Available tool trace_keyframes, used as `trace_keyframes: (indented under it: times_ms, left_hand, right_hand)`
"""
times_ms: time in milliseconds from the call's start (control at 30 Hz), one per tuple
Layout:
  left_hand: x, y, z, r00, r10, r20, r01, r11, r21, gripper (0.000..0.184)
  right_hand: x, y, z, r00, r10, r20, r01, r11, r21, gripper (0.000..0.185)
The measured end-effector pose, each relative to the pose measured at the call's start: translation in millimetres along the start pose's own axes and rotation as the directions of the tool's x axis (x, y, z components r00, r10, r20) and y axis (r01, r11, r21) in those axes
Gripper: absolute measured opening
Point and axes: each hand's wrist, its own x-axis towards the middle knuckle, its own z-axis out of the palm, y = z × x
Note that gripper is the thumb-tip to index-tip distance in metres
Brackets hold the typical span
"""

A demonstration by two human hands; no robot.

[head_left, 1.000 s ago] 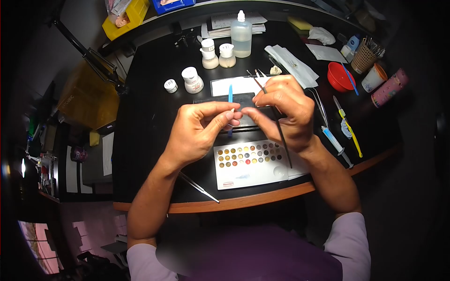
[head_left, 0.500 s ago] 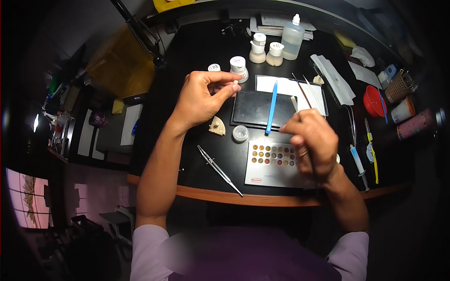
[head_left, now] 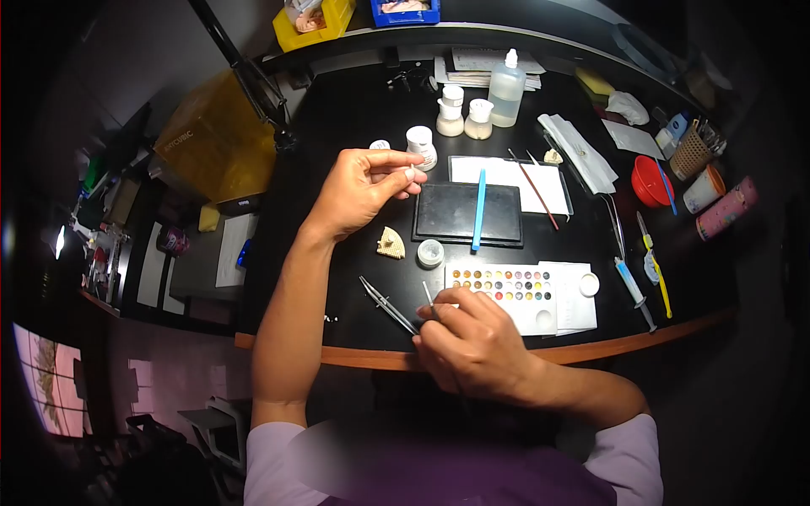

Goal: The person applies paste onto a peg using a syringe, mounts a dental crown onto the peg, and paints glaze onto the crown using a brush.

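Note:
My left hand [head_left: 359,192] pinches a small pale piece [head_left: 411,168] between thumb and fingertips, in front of a white-capped jar [head_left: 420,145]. Lower down, near the table's front edge, my right hand [head_left: 472,341] is closed round a thin brush [head_left: 429,293] with its pale end up. Metal tweezers [head_left: 384,302] lie just left of my right hand, which covers their lower end. Behind that hand is the white palette [head_left: 540,319] with rows of coloured pans. A small clear cup [head_left: 430,254] and a beige model piece [head_left: 390,244] sit between my hands.
A blue stick [head_left: 479,211] lies across a black slab [head_left: 439,215]. Behind are a white pad [head_left: 498,173] with a brush, jars and a clear bottle [head_left: 506,97]. To the right stand a red bowl [head_left: 648,181], a syringe [head_left: 633,291] and a yellow-handled tool [head_left: 660,278].
The view has shifted. My hands have moved apart: the right one, with its brush, went down over the palette and then left to the tweezers. My left hand still pinches the pale piece.

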Motion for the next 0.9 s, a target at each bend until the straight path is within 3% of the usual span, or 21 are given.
trace_keyframes:
  times_ms: [300, 600, 700, 900]
  left_hand:
    - [-4, 7, -10, 0.998, 0.015, 0.061, 0.001, 0.966, -0.259, 0.031]
    - [-4, 8, -9, 0.995, 0.057, 0.076, -0.035, 0.963, -0.269, 0.027]
    - [-5, 9, -9, 0.996, 0.058, 0.064, -0.039, 0.963, -0.268, 0.024]
    - [-9, 17, -5, 1.000, 0.000, -0.010, -0.003, 0.955, -0.295, 0.023]
  right_hand:
    - [10, -19, 41, 0.981, 0.192, 0.029, -0.179, 0.952, -0.247, 0.009]
    - [13, -20, 48, 0.973, 0.232, 0.005, -0.228, 0.958, -0.176, 0.012]
    - [13, -22, 41, 0.970, 0.233, -0.066, -0.238, 0.969, -0.070, 0.019]
    - [13, -4, -38, 0.934, 0.358, -0.012, -0.342, 0.902, 0.264, 0.018]
